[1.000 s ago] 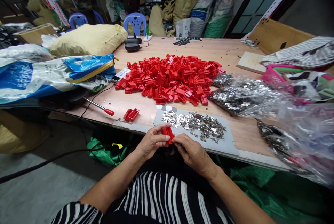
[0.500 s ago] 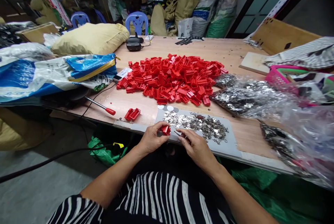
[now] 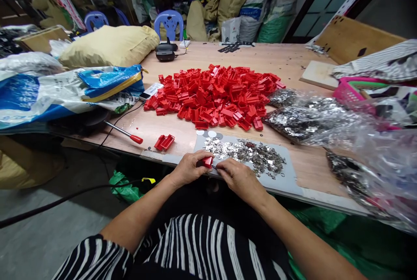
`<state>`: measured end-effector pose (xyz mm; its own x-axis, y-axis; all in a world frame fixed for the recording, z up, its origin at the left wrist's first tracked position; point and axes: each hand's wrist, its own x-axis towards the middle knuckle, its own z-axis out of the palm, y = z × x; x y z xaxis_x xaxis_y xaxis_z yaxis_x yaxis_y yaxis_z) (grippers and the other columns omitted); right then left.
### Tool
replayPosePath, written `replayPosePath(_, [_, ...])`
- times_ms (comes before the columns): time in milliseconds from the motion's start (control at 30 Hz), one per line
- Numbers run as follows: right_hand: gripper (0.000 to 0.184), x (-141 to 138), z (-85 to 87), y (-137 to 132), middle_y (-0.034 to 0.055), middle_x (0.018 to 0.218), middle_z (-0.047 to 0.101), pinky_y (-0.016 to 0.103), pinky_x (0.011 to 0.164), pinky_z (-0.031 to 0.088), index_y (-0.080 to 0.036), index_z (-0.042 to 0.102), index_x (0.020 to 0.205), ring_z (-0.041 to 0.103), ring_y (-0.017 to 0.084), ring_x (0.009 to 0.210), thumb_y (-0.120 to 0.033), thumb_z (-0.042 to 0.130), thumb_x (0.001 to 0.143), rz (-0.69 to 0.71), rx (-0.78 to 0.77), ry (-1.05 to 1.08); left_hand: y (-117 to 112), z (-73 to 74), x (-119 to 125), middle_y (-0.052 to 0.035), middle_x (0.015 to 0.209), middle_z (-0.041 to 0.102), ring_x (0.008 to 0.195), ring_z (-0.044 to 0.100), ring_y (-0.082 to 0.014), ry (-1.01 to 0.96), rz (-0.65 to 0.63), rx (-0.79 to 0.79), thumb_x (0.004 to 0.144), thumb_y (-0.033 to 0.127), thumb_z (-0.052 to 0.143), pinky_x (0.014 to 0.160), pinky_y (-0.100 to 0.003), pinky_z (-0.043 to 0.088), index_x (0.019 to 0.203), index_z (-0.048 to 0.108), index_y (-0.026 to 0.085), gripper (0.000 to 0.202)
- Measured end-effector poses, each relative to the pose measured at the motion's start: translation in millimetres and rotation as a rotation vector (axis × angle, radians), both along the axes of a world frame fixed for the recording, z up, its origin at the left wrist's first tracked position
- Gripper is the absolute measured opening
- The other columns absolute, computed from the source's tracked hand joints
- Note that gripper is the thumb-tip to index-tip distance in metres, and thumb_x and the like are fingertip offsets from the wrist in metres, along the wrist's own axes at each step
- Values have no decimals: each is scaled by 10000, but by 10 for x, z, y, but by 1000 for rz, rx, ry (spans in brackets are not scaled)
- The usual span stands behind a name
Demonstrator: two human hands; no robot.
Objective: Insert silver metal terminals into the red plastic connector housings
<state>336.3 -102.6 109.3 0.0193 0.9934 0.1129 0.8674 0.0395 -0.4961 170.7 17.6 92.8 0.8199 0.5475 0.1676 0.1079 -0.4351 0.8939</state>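
Observation:
My left hand (image 3: 189,168) is closed around a small red plastic housing (image 3: 207,162) at the table's front edge. Fingertips of my right hand (image 3: 235,175) pinch a thin dark metal piece (image 3: 214,167), whose tip meets the housing's right end. How far it reaches inside is hidden. Just beyond both hands, small silvery metal parts (image 3: 244,153) lie spread on a grey mat (image 3: 289,175). Two red housings (image 3: 164,142) sit together left of the mat. Behind it rises a large heap of similar red housings (image 3: 215,95).
A lever with a red knob (image 3: 136,139) sticks out at the left, near bulging sacks (image 3: 110,47). Clear bags of metal parts (image 3: 293,119) and a pink basket (image 3: 350,95) occupy the right side. A black device (image 3: 165,51) stands at the back.
My right hand has moved left, bringing the thin metal piece from apart to against the red housing. My left hand still grips the housing, which is turned slightly. The view has shifted a little.

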Motion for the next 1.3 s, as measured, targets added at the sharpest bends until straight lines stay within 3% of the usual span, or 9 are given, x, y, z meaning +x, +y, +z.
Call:
replayPosePath(267, [171, -137, 95, 12, 47, 953, 647, 267, 707, 469, -202, 636, 965, 647, 179, 838, -170, 471, 932, -68, -123, -162, -2, -44, 18, -33, 1020, 706, 921, 646, -189, 22, 39, -29, 709, 159, 699, 852, -287, 463, 1075, 665, 209, 371])
replayPosePath(467, [203, -394, 168, 59, 58, 946, 636, 275, 572, 407, -187, 611, 1002, 631, 172, 679, -146, 426, 928, -203, -231, -339, -24, -66, 15, -13, 926, 710, 838, 643, -163, 47, 82, 17, 719, 110, 658, 799, -266, 469, 1037, 662, 192, 328])
replayPosePath(667, [195, -230, 84, 11, 53, 965, 621, 281, 776, 448, -208, 610, 1037, 608, 187, 907, -189, 447, 931, -174, -102, -16, -49, -42, -3, -12, 931, 688, 844, 620, -162, 14, 83, -9, 722, 171, 693, 800, -271, 458, 1023, 647, 198, 306])
replayPosePath(767, [210, -130, 89, -66, 73, 1010, 595, 305, 801, 462, -204, 576, 1071, 599, 188, 907, -222, 412, 941, -183, 26, 153, -100, -15, -21, -10, 915, 670, 838, 602, -159, -46, 134, -65, 692, 182, 729, 798, -269, 447, 982, 646, 199, 302])
replayPosePath(867, [224, -92, 143, -142, 51, 959, 617, 286, 702, 478, -210, 536, 1106, 603, 155, 741, -274, 382, 956, -142, 11, 336, -190, 52, -25, -11, 957, 650, 860, 597, -147, -201, 207, -281, 688, 197, 742, 821, -262, 439, 995, 628, 204, 328])
replayPosePath(1000, [389, -104, 222, -188, -27, 755, 625, 259, 638, 465, -257, 371, 1368, 579, 130, 610, -341, 315, 992, -40, -106, 507, -321, 184, -2, -16, 888, 669, 871, 642, -150, -419, 197, -871, 764, 249, 698, 861, -286, 449, 868, 584, 175, 171])
replayPosePath(1100, [429, -134, 257, -193, -40, 677, 602, 263, 680, 453, -248, 354, 1410, 588, 133, 630, -344, 331, 992, -6, -79, 477, -396, 247, 19, -34, 823, 691, 879, 674, -178, -493, 124, -1239, 753, 255, 721, 895, -320, 460, 746, 531, 155, 215])
replayPosePath(1300, [369, -163, 296, -215, -44, 611, 573, 248, 616, 424, -249, 468, 1321, 574, 138, 577, -362, 368, 984, -7, -40, 406, -504, 273, 56, -51, 782, 690, 755, 674, -147, -542, 136, -1475, 774, 187, 696, 804, -277, 511, 791, 604, 108, 123])
